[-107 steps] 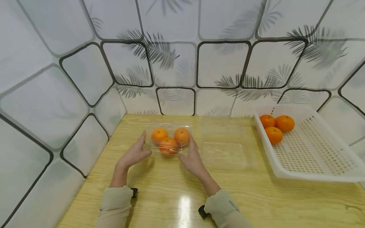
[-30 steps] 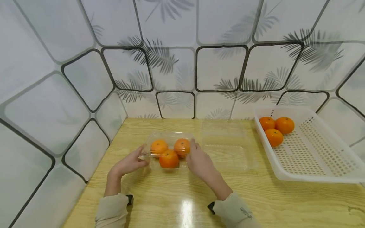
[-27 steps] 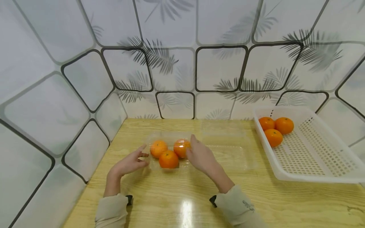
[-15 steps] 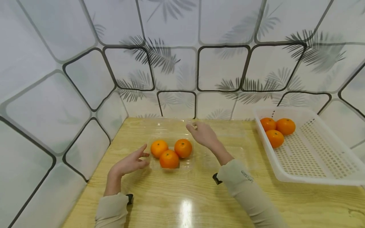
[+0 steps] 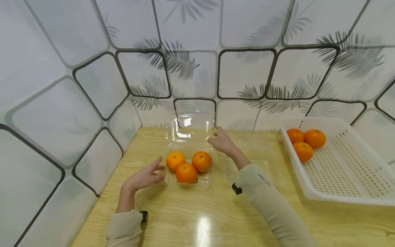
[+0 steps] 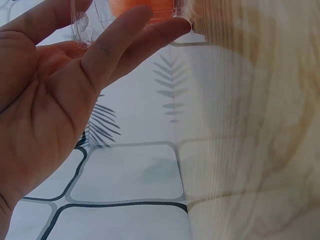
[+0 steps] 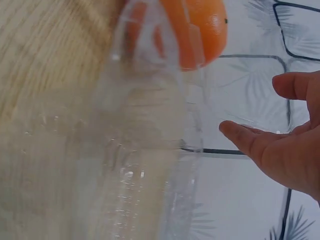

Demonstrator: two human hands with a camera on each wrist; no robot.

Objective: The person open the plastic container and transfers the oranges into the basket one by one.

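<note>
A clear plastic clamshell box (image 5: pixel 189 183) on the table holds three oranges (image 5: pixel 186 173). Its transparent lid (image 5: pixel 191 135) stands tilted back behind the fruit, against the wall side. My left hand (image 5: pixel 145 175) is at the box's left side, fingers relaxed; in the left wrist view its fingertips (image 6: pixel 172 32) lie against or close to the clear plastic, with orange showing behind. My right hand (image 5: pixel 223 140) is at the lid's right edge. The right wrist view shows its thumb and fingers (image 7: pixel 250 140) apart; whether they touch the lid is hard to tell.
A second clear box (image 5: pixel 247 171), barely visible, lies open to the right of the first. Farther right a white perforated basket (image 5: pixel 348 195) holds three oranges (image 5: pixel 303 152). A patterned wall (image 5: pixel 240 113) borders the wooden table (image 5: pixel 172 219) behind and at left.
The lid, earlier low over the oranges between both hands, has swung up and back. My right hand moved away from me with it; the left let go of the lid and stayed beside the box.
</note>
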